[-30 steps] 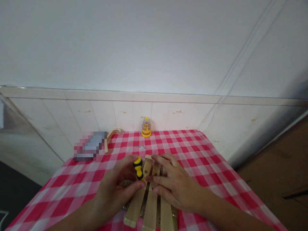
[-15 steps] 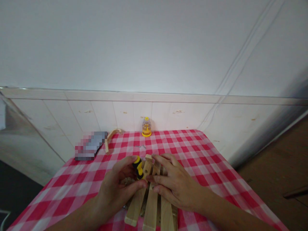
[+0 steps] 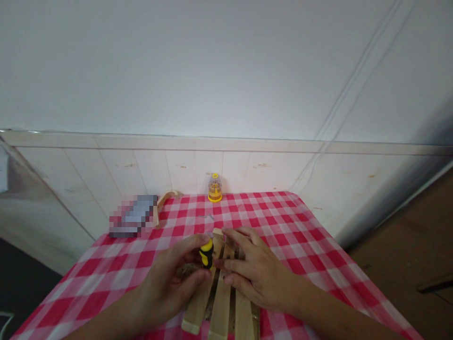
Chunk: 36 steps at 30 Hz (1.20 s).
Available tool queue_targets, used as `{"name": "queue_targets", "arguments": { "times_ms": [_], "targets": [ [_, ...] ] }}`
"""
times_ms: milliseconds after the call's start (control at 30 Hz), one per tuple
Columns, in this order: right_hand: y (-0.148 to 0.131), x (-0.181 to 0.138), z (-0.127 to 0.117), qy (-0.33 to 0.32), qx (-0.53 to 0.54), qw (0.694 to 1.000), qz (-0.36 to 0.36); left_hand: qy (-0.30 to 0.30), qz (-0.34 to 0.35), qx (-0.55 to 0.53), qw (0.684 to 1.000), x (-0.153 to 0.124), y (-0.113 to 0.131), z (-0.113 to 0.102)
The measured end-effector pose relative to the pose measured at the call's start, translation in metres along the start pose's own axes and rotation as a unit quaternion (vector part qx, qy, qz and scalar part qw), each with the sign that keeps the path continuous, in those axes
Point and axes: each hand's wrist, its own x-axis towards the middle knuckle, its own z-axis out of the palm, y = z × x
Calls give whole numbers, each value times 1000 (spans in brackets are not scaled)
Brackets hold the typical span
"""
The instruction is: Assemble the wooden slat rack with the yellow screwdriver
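Left hand (image 3: 170,283) bare, fingers slender, nails short. Right hand (image 3: 255,273) same: bare, slender fingers, knuckles well visible. Left forearm (image 3: 106,323) and right forearm (image 3: 329,318) bare down to edge of view.

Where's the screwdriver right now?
Head view, centre of the checked table: the screwdriver is held by the left hand, against the wooden slats, beside the right hand.

No text, label, brand or number reads here — the yellow bit holder (image 3: 214,187) is too small to make out, and one patch on the surface (image 3: 283,212) is pixelated.
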Motion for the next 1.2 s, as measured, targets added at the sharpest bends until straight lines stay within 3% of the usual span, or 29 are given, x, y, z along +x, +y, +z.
{"name": "queue_targets", "arguments": {
  "times_ms": [200,400,500,600,967,1200],
  "targets": [
    [-1,0,0,0,3,1000,0,-42,-44,-30,998,2,6,0],
    [-1,2,-2,-7,-2,1000,-9,2,-44,-122,991,12,13,10],
    [0,1,-1,-7,-1,1000,0,51,-59,-155,985,18,12,16],
    [0,0,0,-4,-1,1000,-4,75,-34,-169,982,25,7,21],
    [0,1,-1,-2,1,1000,-7,79,-3,-117,990,29,-8,24],
    [-1,1,-1,4,2,1000,-8,119,16,-32,992,30,-8,24]
  ]
}}
